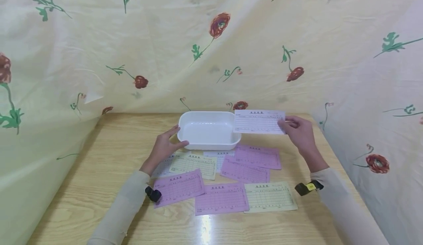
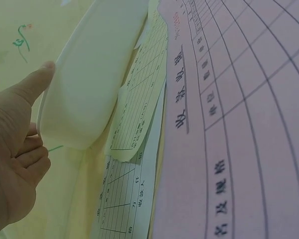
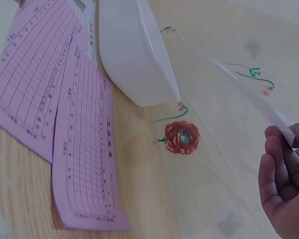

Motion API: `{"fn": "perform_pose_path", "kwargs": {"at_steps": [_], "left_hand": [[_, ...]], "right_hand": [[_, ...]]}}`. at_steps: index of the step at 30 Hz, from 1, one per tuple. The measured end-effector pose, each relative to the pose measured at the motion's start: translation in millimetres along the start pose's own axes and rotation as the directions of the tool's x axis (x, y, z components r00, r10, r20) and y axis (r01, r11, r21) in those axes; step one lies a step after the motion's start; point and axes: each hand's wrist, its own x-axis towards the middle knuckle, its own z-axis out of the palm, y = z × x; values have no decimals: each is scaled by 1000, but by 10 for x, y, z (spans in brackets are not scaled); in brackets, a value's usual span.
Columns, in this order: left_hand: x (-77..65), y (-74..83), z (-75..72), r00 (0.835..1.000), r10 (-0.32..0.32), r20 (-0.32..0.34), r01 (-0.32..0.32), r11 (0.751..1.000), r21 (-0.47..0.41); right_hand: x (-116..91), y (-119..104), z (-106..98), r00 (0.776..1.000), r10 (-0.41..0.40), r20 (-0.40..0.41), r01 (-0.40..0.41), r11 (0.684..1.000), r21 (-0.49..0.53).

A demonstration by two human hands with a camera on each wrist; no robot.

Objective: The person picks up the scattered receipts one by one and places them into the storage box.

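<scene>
A white receipt slip (image 1: 257, 122) is pinched by its right end between the thumb and fingers of my right hand (image 1: 300, 133). It is held up over the right end of a white plastic basin (image 1: 209, 145), and the right wrist view shows the slip (image 3: 259, 102) nearly edge-on. My left hand (image 1: 163, 146) grips the basin's left end, its thumb at the near rim. In the left wrist view that hand (image 2: 15, 149) has its other fingers curled by the basin's outer wall (image 2: 84, 84). No slip shows inside the basin.
Pink slips (image 1: 221, 200), pale green slips (image 1: 271, 197) and white slips (image 1: 219, 154) lie spread, some overlapping, on the wooden table (image 1: 99, 186) in front of the basin. A flower-patterned cloth (image 1: 172, 46) hangs behind and at both sides.
</scene>
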Motion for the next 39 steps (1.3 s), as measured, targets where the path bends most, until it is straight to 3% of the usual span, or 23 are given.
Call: {"fn": "perform_pose_path", "kwargs": {"at_steps": [9, 20, 39], "left_hand": [[0, 10, 0, 1000, 4, 2, -4, 1000, -20], [11, -4, -8, 1000, 26, -12, -26, 1000, -7], [29, 1, -2, 1000, -21, 2, 21, 1000, -12]], "right_hand": [[79, -144, 217, 998, 31, 50, -31, 1000, 0], [180, -332, 562, 994, 6, 105, -10, 999, 42], [315, -501, 1220, 987, 24, 157, -37, 996, 78]]}}
